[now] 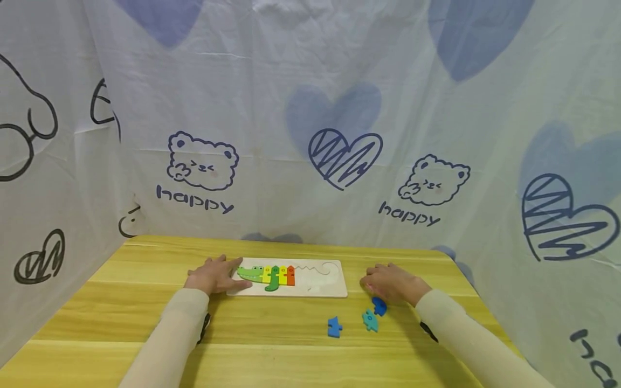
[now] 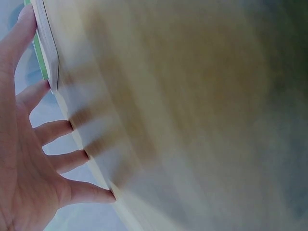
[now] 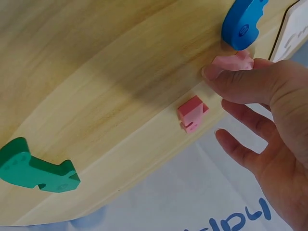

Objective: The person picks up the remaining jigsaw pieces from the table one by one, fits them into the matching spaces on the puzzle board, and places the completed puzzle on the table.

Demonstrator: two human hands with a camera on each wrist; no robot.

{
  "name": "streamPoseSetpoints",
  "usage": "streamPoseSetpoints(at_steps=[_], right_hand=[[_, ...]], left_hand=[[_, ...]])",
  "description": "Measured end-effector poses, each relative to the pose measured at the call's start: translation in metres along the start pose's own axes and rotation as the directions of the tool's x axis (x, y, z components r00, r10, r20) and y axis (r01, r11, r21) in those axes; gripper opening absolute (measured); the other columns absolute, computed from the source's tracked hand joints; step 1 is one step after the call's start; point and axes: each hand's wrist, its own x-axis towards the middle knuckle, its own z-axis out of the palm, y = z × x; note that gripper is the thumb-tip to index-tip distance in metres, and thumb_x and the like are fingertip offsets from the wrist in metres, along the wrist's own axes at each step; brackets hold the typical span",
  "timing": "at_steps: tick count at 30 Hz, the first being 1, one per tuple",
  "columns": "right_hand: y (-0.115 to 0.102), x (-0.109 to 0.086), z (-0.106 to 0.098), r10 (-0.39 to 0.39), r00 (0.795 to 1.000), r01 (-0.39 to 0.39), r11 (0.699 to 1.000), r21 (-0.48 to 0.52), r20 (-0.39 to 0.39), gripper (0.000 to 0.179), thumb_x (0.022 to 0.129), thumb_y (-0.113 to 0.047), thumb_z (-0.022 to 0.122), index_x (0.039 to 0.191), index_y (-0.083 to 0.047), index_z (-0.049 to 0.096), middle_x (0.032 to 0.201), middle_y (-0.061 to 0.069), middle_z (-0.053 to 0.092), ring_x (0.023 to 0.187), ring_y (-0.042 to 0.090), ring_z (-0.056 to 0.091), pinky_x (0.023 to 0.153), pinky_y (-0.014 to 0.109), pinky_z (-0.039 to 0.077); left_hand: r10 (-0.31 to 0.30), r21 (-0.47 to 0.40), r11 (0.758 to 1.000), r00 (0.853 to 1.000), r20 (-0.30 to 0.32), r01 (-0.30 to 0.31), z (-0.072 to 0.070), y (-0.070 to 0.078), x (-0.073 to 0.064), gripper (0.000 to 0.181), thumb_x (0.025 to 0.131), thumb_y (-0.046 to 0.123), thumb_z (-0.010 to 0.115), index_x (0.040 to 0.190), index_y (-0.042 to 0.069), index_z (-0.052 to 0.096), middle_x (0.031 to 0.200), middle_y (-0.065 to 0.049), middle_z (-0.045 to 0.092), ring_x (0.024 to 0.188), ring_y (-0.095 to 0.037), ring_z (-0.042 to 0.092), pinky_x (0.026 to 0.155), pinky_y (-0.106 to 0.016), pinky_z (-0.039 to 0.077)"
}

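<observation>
White cloth [image 1: 271, 108] printed with hearts and bears hangs behind your wood-grained table [image 1: 233, 355]. The puzzle board [image 1: 315, 289] lies with its long axis left to right; its unfilled outline, at the right end, sits just left of your right fingertips, making your right hand [image 1: 395, 283] the nearer. Your left hand [image 1: 213, 274] spans the board's left end, fingers spread, thumb and forefinger touching it. The right extends from the near right, back uppermost, thumb and forefinger apparently pinching a pink piece [image 3: 233, 61], whose long axis cannot be told. Beside these fingers lie a dark blue piece [image 1: 379, 306], near side, and a second pink block [image 3: 193, 114], far side.
</observation>
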Motion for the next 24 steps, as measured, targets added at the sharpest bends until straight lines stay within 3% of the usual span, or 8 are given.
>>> streamPoseSetpoints(at_steps=[8, 17, 20, 24], right_hand=[[0.0031, -0.0045, -0.0015, -0.020, 1.000, 0.020, 1.000, 0.007, -0.013, 0.027, 0.093, -0.005, 0.068, 0.115, -0.020, 0.070, 0.114, 0.005, 0.067, 0.106, 0.027, 0.061, 0.103, 0.055, 0.054], [0.0077, -0.0100, -0.0036, -0.098, 0.992, 0.103, 0.993, 0.061, -0.078, 0.036, 0.085, 0.001, 0.075, 0.118, -0.013, 0.073, 0.121, 0.010, 0.071, 0.104, 0.027, 0.065, 0.098, 0.049, 0.059], [0.0093, -0.0099, -0.0028, -0.103, 0.991, 0.110, 0.991, 0.078, -0.091, 0.034, 0.084, 0.001, 0.076, 0.115, -0.012, 0.073, 0.120, 0.010, 0.071, 0.104, 0.028, 0.065, 0.098, 0.049, 0.058], [0.0104, -0.0087, -0.0014, -0.095, 0.988, 0.108, 0.988, 0.107, -0.120, 0.018, 0.088, -0.006, 0.075, 0.104, -0.014, 0.074, 0.112, 0.007, 0.071, 0.096, 0.023, 0.062, 0.091, 0.045, 0.059]], left_hand=[[-0.007, -0.001, 1.000, 1.000, 0.003, 0.007, 0.0028, -0.0024, 0.0039, 0.097, 0.085, 0.080, 0.059, 0.161, 0.024, 0.036, 0.166, -0.029, 0.029, 0.148, -0.065, 0.023, 0.100, -0.094, 0.021], [0.002, -0.003, 1.000, 1.000, 0.000, -0.002, 0.0017, -0.0011, 0.0021, 0.097, 0.086, 0.079, 0.060, 0.161, 0.022, 0.037, 0.165, -0.030, 0.030, 0.147, -0.066, 0.023, 0.100, -0.094, 0.022], [0.005, -0.002, 1.000, 1.000, -0.004, -0.005, 0.0007, -0.0009, 0.0013, 0.097, 0.086, 0.079, 0.060, 0.161, 0.022, 0.038, 0.165, -0.030, 0.030, 0.147, -0.067, 0.023, 0.100, -0.094, 0.022], [0.007, -0.001, 1.000, 1.000, -0.007, -0.007, 0.0008, -0.0008, 0.0012, 0.097, 0.085, 0.079, 0.060, 0.161, 0.022, 0.038, 0.165, -0.031, 0.030, 0.147, -0.067, 0.024, 0.099, -0.094, 0.023]])
